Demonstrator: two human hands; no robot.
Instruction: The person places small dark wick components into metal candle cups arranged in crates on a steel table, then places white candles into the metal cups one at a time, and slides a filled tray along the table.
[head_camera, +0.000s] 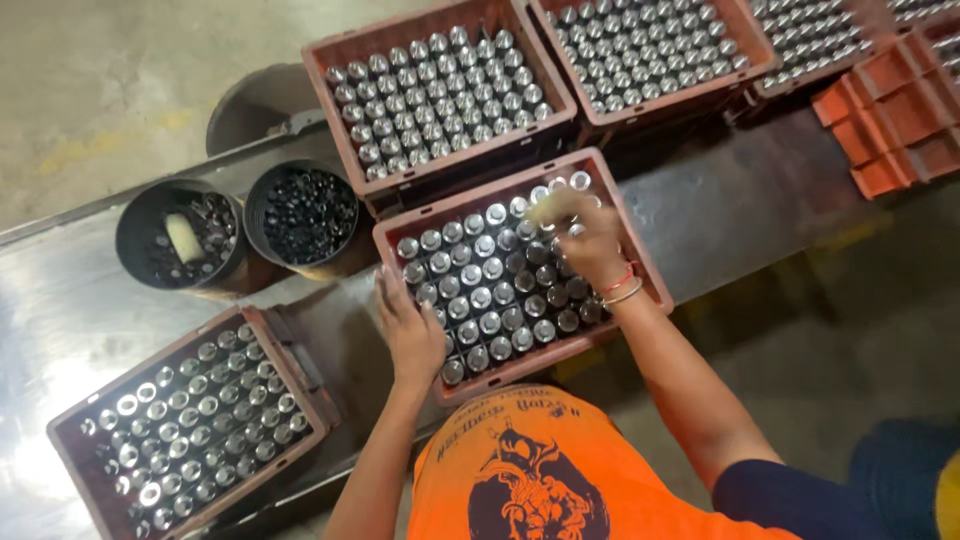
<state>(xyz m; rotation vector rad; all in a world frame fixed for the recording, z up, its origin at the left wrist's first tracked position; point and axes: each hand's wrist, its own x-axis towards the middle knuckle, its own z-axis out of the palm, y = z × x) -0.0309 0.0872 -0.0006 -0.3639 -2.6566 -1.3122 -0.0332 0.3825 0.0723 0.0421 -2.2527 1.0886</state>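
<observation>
1. In the centre of the frame I see a reddish-brown plastic crate (655, 265) standing on a shiny metal table (60, 310). It is the thing both hands work at.
2. The crate is packed with small upright metal cylinders (480, 290) in tidy rows; their round tops shine silver, and some toward the right side look darker.
3. Above it, at the upper centre, a second crate (335, 125) of the same kind holds the same silver-topped pieces, and a third crate (745, 45) stands just beside that one at the upper right.
4. At the lower left a fourth crate (65, 455) lies turned at an angle, also full of cylinders.
5. At the left, two round black buckets (250, 215) stand side by side; both contain small dark parts, and the left one also holds a pale oblong object that I cannot identify.
6. At the far upper right, empty orange crates (890, 120) are stacked.
7. The left hand (410, 330) lies flat and released, palm down, on the near left corner of the central crate, fingers spread over the cylinders.
8. The right hand (590, 235) reaches to the far right corner of the same crate, fingers bent down among the pieces; it is blurred, so I cannot tell whether it grasps one. Bangles sit on its wrist.
</observation>
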